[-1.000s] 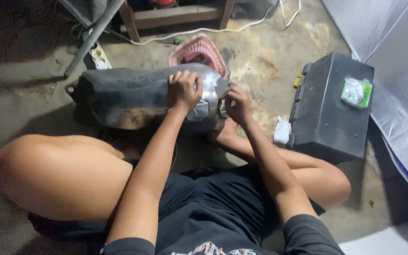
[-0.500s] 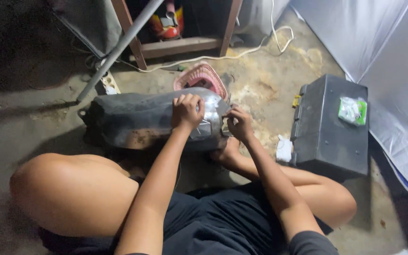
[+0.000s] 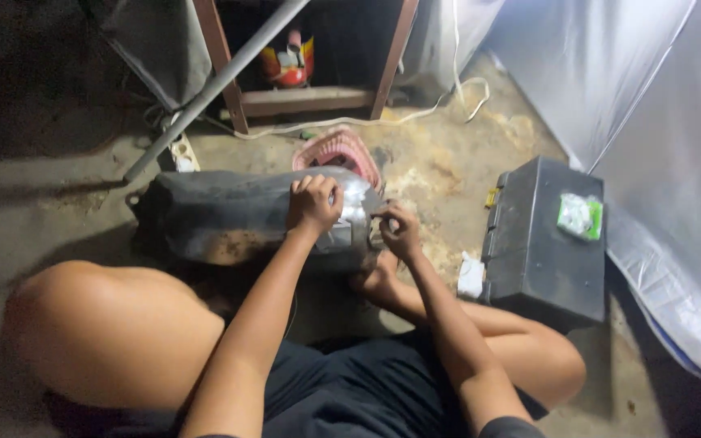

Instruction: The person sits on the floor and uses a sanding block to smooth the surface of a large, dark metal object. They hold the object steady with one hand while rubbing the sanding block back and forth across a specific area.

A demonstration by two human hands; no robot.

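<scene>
Head view: a dark tank lies on its side on the floor at frame centre. The left hand presses curled on its shiny end, steadying it. The right hand pinches a small fitting there; that work likely needs careful turning.

packet: small green-and-white plastic packet | flat on lid of dark grey toolbox, at its 1 o'clock corner | squarish, crinkled, print unreadable | no other labels, signs or screens seen
</scene>
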